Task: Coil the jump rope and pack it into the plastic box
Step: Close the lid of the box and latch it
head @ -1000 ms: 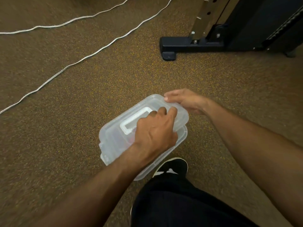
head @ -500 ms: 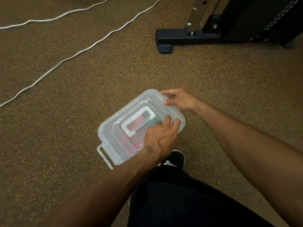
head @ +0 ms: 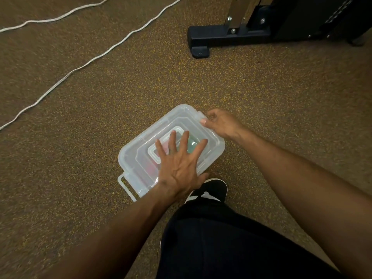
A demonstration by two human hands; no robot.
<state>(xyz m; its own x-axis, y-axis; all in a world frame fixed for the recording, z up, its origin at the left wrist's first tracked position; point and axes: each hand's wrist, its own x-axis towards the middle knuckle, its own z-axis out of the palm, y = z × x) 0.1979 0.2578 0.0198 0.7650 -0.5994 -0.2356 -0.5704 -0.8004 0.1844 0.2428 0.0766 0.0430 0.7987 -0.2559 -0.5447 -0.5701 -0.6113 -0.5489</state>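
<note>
The clear plastic box (head: 136, 156) sits on the floor with its lid on. Red and green shapes of the jump rope (head: 192, 146) show dimly through the lid. My left hand (head: 179, 166) lies flat on the lid over its handle, fingers spread, holding nothing. My right hand (head: 223, 123) is at the box's far right end, its fingers curled around the edge clip there and the thumb on the lid rim. At the near left end the box's clip (head: 124, 184) hangs out loose.
Two runs of white cord (head: 80, 66) lie across the brown speckled floor at the left. The black foot of a gym machine (head: 211, 37) stands at the back right. My black shoe (head: 209, 190) and dark trouser leg (head: 231, 238) are just below the box.
The lid has gone down flat onto the box. My left hand has opened from curled fingers to a flat palm on the lid. My right hand stays at the far right end.
</note>
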